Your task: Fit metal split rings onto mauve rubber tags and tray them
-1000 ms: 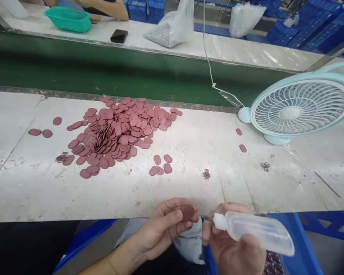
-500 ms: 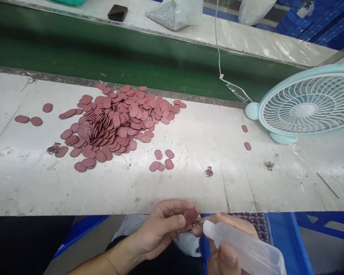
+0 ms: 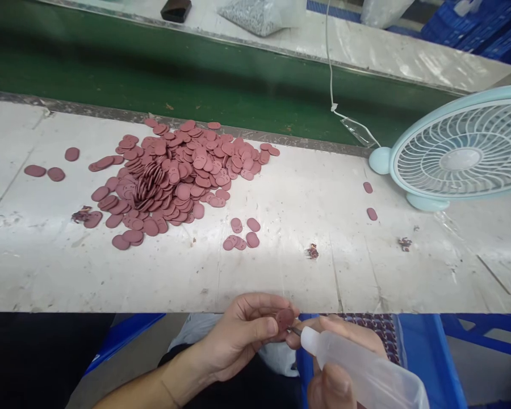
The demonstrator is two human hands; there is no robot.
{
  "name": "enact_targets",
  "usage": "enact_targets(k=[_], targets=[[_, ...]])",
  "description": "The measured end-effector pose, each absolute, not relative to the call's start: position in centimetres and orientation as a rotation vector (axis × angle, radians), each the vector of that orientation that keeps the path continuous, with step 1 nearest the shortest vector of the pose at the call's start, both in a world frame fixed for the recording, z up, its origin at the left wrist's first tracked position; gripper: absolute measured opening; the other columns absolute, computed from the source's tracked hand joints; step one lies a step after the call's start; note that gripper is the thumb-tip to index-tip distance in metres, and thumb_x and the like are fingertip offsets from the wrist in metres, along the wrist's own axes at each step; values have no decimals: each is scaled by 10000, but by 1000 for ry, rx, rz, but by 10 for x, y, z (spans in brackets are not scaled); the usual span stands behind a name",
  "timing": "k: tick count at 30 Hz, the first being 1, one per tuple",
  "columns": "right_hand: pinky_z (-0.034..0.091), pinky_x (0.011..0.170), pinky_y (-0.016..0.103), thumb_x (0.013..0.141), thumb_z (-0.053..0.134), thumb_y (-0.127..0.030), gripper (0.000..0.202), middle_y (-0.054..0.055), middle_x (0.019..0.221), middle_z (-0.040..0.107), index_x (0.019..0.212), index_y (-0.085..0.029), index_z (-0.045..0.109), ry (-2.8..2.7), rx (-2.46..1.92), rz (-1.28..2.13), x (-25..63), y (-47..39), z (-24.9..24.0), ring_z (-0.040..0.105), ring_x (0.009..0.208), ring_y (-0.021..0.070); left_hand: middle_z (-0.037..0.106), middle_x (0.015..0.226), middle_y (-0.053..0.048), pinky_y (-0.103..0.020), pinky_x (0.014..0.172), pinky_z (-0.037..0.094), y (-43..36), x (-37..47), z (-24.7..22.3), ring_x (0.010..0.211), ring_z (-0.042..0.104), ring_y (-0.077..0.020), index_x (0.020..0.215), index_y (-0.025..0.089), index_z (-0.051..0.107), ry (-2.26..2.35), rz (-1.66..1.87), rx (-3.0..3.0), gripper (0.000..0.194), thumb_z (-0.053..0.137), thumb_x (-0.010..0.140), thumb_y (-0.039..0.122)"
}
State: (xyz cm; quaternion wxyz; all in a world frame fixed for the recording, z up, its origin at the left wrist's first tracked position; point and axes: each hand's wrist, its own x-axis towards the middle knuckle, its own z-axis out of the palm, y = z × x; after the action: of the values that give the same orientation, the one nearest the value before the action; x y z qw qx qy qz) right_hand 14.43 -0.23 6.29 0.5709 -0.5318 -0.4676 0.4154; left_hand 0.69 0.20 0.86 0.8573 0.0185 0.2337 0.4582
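Pinched between the thumb and fingers of my left hand (image 3: 247,335) is a small oval reddish-brown disc (image 3: 284,319), just below the table's front edge. My right hand (image 3: 344,346) is wrapped round a translucent white squeeze bottle (image 3: 366,366). The bottle's dark narrow tip (image 3: 296,330) meets or nearly meets the disc's lower right edge; exact contact is hard to make out. A big heap of like discs (image 3: 183,176) lies on the white table, and a small group of them (image 3: 252,240) sits nearer my hands.
A light-blue fan (image 3: 455,159) stands at the right, its cord running back across a green channel (image 3: 238,85). Small dark clumps (image 3: 312,251) dot the table (image 3: 153,278). Below the edge, a blue crate (image 3: 426,352) holds rows of dark-red pieces (image 3: 383,329).
The view has shifted slightly, so the table and its contents sit a little higher in the picture. Both hands keep their grip, with the bottle tip still at the disc.
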Motion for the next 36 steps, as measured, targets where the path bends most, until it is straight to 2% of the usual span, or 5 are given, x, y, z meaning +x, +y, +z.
enact_targets(k=[3, 12, 17, 28, 36], targets=[[548, 662, 410, 854, 777, -480, 287, 54, 819, 730, 1082, -308, 764, -1097, -1303, 859, 140, -3, 60, 671, 711, 260, 802, 1018, -79, -254, 805, 594, 2, 8, 10, 801, 749, -156, 1040, 184, 803, 490, 966, 57, 284, 878, 776, 257], [539, 605, 395, 901, 717, -512, 287, 40, 865, 765, 1136, -346, 718, -1112, -1177, 1088, 156, -6, 66, 677, 671, 246, 790, 1142, -78, -201, 841, 600, -3, 6, 8, 965, 753, -158, 1079, 207, 798, 479, 909, 57, 269, 843, 819, 258], [506, 523, 355, 847, 772, -514, 291, 40, 727, 735, 1045, -301, 756, -1000, -1185, 939, 145, -5, 67, 638, 599, 231, 791, 1131, -74, -217, 839, 615, -2, 8, 9, 934, 760, -161, 1085, 204, 798, 473, 913, 78, 280, 844, 817, 269], [514, 528, 404, 823, 773, -526, 269, 55, 731, 716, 1003, -327, 784, -1002, -1288, 839, 137, -5, 64, 659, 636, 273, 803, 1074, -78, -192, 780, 597, 1, 8, 12, 869, 762, -157, 1047, 192, 808, 485, 932, 71, 280, 871, 786, 271], [528, 561, 396, 858, 740, -504, 292, 23, 768, 715, 1064, -298, 733, -974, -1199, 1016, 145, -4, 61, 664, 621, 235, 794, 1126, -79, -224, 804, 607, -1, 6, 8, 892, 765, -171, 1055, 208, 806, 508, 914, 95, 277, 863, 795, 281]])
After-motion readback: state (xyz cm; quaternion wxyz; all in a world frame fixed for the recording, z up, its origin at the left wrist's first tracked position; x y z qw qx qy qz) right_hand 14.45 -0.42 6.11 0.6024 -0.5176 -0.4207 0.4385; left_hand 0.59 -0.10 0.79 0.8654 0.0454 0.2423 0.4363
